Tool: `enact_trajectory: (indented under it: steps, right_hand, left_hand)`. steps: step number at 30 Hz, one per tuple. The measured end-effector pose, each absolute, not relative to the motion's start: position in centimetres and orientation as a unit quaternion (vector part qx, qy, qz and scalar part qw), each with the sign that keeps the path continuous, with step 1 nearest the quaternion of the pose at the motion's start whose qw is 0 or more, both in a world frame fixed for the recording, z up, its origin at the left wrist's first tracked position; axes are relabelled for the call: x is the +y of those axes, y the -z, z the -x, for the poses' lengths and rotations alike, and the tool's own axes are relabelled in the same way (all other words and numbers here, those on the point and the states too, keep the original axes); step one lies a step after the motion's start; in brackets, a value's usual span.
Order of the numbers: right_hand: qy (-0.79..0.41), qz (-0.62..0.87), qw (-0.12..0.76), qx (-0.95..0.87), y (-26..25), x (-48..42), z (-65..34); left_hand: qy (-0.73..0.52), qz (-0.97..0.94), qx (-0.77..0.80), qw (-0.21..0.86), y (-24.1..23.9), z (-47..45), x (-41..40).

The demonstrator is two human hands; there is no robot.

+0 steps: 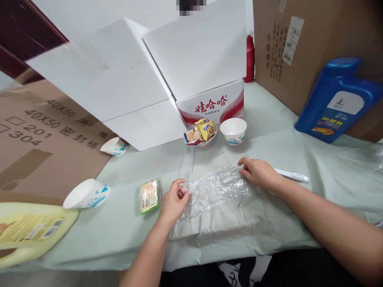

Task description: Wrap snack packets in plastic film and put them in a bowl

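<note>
The clear plastic film (pixel 217 187) lies crumpled on the pale green cloth (pixel 119 227), directly in front of the person and spanning the space between the two hands. The left hand (pixel 173 203) is curled at the film's near left end, thumb and forefinger closed on its edge. The right hand (pixel 259 173) is bent over the opposite end, fingertips down at the film — whether they actually pinch it cannot be told at this angle. Holding at opposite ends appears intended to keep the light, creased sheet extended, as it would likely bunch up otherwise. A green-edged snack packet (pixel 150 195) rests just beside the left hand, outside the film's outline. Beyond the film, a bowl (pixel 206 143) filled with wrapped snacks (pixel 206 129) stands beside a paper bowl (pixel 233 139) — both apparently set back so the working area stays unobstructed. A white implement (pixel 295 175) lies behind the right wrist, partly hidden by it; its type is not established.
</note>
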State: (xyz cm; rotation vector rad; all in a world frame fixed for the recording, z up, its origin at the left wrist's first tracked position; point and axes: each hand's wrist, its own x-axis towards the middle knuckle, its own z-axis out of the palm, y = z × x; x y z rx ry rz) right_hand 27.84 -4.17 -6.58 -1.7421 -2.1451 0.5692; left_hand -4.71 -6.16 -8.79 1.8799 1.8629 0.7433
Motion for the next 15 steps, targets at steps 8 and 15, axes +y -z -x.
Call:
enact_trajectory:
  steps: [8,15]
  right_hand:
    - [-0.139,0.617,0.079,-0.771,7.0,-4.1,-27.0]
    - [-0.139,0.618,0.079,-0.770,7.0,-4.0,-27.5]
  left_hand:
    - [-0.221,-0.656,0.720,-0.049,7.7,5.8,-7.7]
    - [-0.161,-0.899,0.406,-0.046,8.0,1.0,-9.9]
